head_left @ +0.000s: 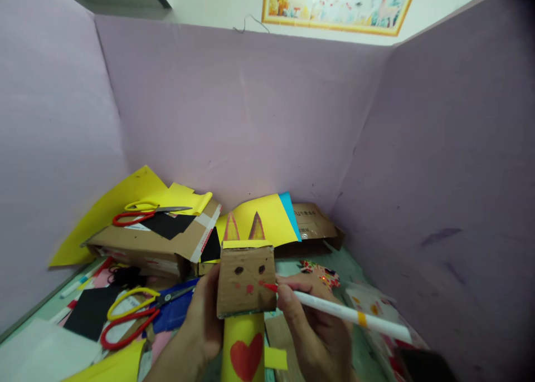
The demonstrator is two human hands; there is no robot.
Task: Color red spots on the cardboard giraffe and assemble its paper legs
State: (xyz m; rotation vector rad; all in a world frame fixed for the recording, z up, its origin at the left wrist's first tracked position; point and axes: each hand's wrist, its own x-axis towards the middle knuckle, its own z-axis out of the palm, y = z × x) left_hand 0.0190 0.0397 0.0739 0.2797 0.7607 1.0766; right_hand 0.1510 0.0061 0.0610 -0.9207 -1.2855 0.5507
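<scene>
A cardboard figure [246, 276] stands upright in front of me. Its square head has two dark eyes, red marks below them and two pointed ears with orange-red colouring. The yellow tube body [228, 337] bears a red heart, and a small yellow strip sticks out at its right. My left hand [204, 315] is wrapped around the left side of the head, its fingertips hidden behind. In my right hand [309, 321] is a red marker [351, 311] with a white barrel, pinched between thumb and fingers. The marker's red tip touches or nearly touches the right cheek.
Left of the figure lie scissors [134, 315] with red and yellow handles and black paper [90, 312]. Another pair of scissors [142, 212] rests on a cardboard box [137, 243]. Yellow sheets [251, 220] lean behind. Plastic packaging [376, 315] lies right; lilac panels [251, 103] surround the table.
</scene>
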